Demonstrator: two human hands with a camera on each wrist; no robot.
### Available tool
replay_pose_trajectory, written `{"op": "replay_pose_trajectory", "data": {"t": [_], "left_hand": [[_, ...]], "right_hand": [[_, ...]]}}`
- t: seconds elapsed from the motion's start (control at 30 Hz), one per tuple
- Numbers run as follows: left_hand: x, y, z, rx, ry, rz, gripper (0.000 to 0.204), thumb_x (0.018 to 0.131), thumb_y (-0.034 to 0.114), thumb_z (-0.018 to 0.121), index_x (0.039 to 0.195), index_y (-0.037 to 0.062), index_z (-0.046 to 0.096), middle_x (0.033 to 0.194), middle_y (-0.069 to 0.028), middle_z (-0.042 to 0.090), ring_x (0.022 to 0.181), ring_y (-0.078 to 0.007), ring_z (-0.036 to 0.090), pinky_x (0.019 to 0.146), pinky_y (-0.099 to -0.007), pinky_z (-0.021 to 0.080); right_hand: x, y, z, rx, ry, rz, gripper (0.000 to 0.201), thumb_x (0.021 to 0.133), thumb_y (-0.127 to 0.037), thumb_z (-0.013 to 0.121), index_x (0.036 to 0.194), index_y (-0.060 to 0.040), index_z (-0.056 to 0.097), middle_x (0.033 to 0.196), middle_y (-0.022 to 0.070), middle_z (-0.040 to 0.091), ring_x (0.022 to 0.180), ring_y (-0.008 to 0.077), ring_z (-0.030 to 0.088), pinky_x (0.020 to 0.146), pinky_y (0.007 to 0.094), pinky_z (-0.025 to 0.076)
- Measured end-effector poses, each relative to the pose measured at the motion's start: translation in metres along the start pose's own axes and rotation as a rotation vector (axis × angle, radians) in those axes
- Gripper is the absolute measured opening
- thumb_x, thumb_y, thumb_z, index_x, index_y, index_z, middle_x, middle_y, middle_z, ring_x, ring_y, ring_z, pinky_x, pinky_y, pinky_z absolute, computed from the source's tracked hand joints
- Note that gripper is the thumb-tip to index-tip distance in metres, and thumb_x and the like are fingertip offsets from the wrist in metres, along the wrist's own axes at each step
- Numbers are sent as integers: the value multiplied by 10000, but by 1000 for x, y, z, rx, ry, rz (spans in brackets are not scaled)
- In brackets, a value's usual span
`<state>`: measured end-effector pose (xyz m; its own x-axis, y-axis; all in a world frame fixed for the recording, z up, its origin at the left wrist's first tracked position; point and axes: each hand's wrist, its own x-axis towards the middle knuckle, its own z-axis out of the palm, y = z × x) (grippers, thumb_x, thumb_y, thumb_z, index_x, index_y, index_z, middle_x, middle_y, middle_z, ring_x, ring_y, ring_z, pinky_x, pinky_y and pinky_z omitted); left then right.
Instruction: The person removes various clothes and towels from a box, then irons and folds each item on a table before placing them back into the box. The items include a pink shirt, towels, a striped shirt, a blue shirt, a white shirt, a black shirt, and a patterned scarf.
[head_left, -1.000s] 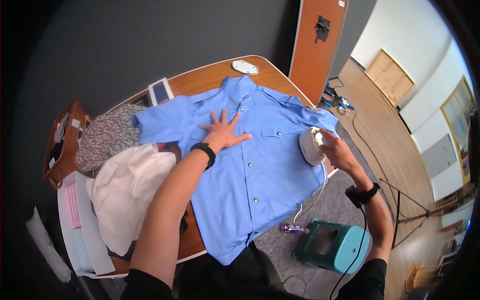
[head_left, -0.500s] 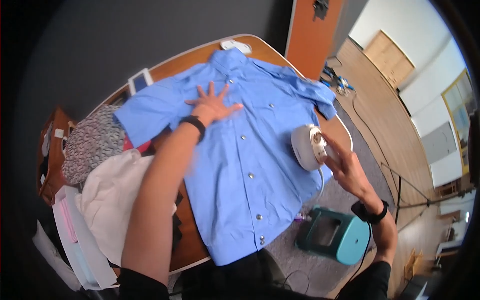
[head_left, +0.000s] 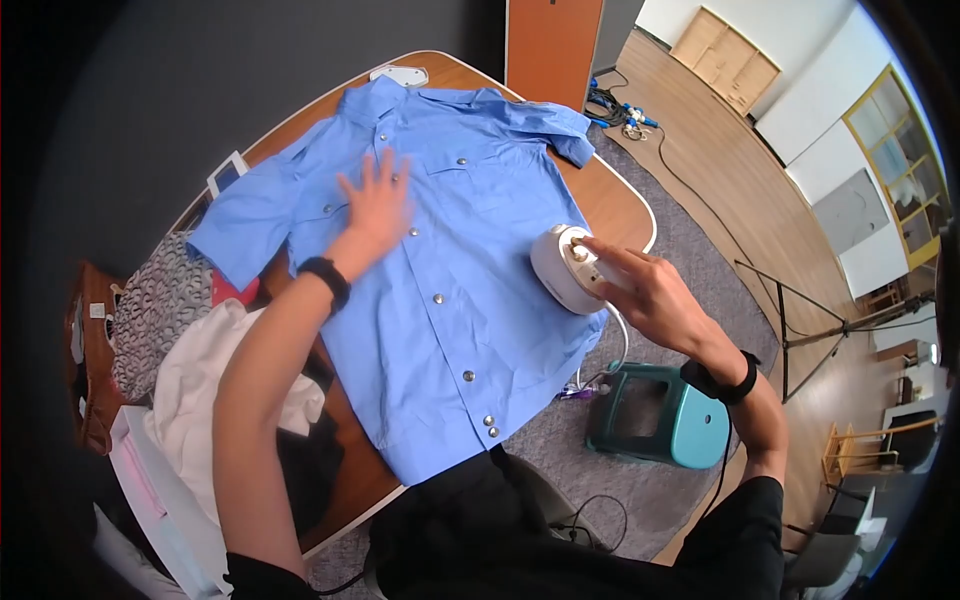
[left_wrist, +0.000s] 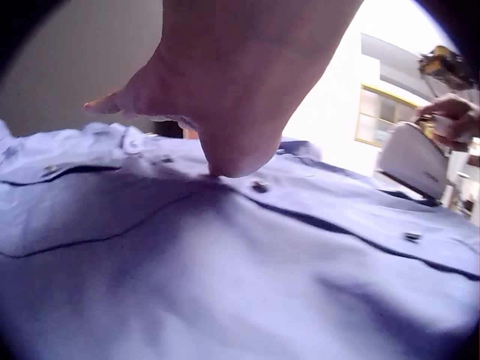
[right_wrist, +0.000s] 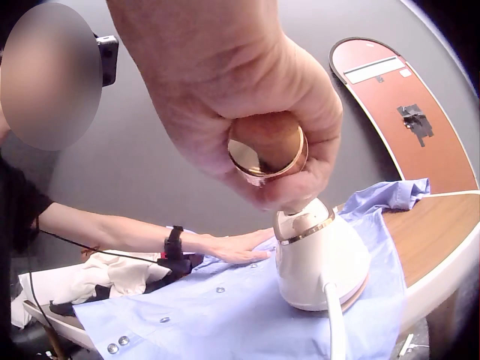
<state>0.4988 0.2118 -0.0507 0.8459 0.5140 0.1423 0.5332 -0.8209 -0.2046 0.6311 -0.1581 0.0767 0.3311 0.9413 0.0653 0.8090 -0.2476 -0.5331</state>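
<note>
A light blue short-sleeved shirt (head_left: 400, 350) is spread front up, its metal buttons running down the middle. Blurred, with fingers spread, my left hand (head_left: 377, 208) is over the chest by the button strip; in the left wrist view the hand (left_wrist: 232, 90) meets the cloth near a button. My right hand (head_left: 662, 300) grips the handle of a white corded iron (head_left: 562, 272) at the shirt's side, below the pocket flap. Fingers wrap the handle in the right wrist view, where the iron's body (right_wrist: 311, 270) stands on the cloth and its cord drops toward the front.
The wooden table (head_left: 612, 195) has a pale rim. White cloth (head_left: 190, 380), a knitted grey piece (head_left: 165, 310) and a brown bag (head_left: 95, 345) lie at the left. A teal stool (head_left: 695, 425) stands on the floor at the right, with a tripod (head_left: 790, 330) beyond.
The iron has slid down the shirt's side toward the hem in my right hand. The left hand stays around the chest, now blurred. The head view has shifted, placing the table farther left.
</note>
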Motion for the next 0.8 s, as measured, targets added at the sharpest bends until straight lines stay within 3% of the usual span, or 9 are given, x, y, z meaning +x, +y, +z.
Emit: {"op": "replay_pose_trajectory", "data": {"t": [0.13, 0.2, 0.27, 0.33, 0.47, 0.5, 0.63, 0.7, 0.8], "left_hand": [[-93, 52, -48, -95, -42, 401, 737, 972, 481, 597, 1567, 90, 405, 1660, -218, 273, 1550, -391, 228, 1158, -721, 245], [-157, 76, -55, -336, -110, 476, 788, 956, 532, 607, 1565, 76, 403, 1670, -237, 231, 1551, -411, 212, 1148, -733, 236], [-212, 89, -89, -323, -281, 502, 865, 938, 589, 610, 1584, 67, 367, 1683, -244, 176, 1549, -445, 182, 1149, -736, 229], [-250, 87, -94, -335, -333, 477, 895, 918, 562, 659, 1597, 73, 342, 1688, -244, 152, 1548, -463, 161, 1150, -735, 230], [-309, 72, -86, -330, -367, 365, 931, 875, 421, 769, 1614, 91, 307, 1690, -241, 144, 1551, -476, 133, 1149, -737, 232], [-320, 69, -80, -355, -283, 367, 924, 842, 283, 816, 1603, 86, 331, 1689, -237, 154, 1552, -472, 141, 1169, -711, 233], [-347, 66, -77, -360, -125, 364, 880, 837, 212, 808, 1575, 35, 362, 1656, -255, 237, 1528, -475, 225, 1192, -669, 239], [-354, 62, -90, -400, -79, 312, 847, 834, 177, 801, 1553, 5, 388, 1632, -263, 289, 1514, -474, 266, 1201, -650, 243], [-360, 53, -108, -510, -51, 61, 798, 832, 117, 780, 1519, -43, 407, 1608, -264, 335, 1490, -464, 323, 1193, -650, 265]], "right_hand": [[14, -20, 10, -53, -22, -44, 533, 920, -78, 688, 1439, -68, 568, 1207, 257, 689, 1011, 450, 689, 877, 480, 555], [22, -25, 18, -71, -52, -41, 552, 906, -94, 685, 1445, -93, 563, 1154, 240, 708, 990, 456, 685, 866, 490, 552], [34, -19, 26, -89, -105, -42, 561, 902, -101, 678, 1450, -108, 558, 1136, 240, 712, 993, 459, 681, 873, 498, 549], [38, 4, 35, -147, -67, -65, 572, 888, -150, 638, 1453, -204, 567, 978, 250, 721, 945, 436, 701, 832, 498, 564], [36, 43, 11, -227, -10, 110, 580, 888, -196, 614, 1463, -251, 564, 962, 266, 718, 933, 441, 704, 835, 513, 568], [34, 49, 4, -252, 11, 165, 581, 881, -201, 604, 1459, -252, 567, 953, 274, 716, 934, 443, 705, 846, 522, 567], [37, 73, -13, -335, 75, 347, 591, 863, -180, 616, 1447, -266, 579, 1079, 270, 718, 986, 455, 703, 889, 518, 575], [33, 78, -15, -355, 114, 253, 590, 865, -148, 622, 1447, -232, 574, 1043, 265, 717, 951, 456, 697, 845, 522, 561], [27, 33, -13, -331, 129, 142, 593, 868, -118, 630, 1453, -190, 568, 1033, 265, 710, 942, 455, 687, 823, 517, 546]]}}
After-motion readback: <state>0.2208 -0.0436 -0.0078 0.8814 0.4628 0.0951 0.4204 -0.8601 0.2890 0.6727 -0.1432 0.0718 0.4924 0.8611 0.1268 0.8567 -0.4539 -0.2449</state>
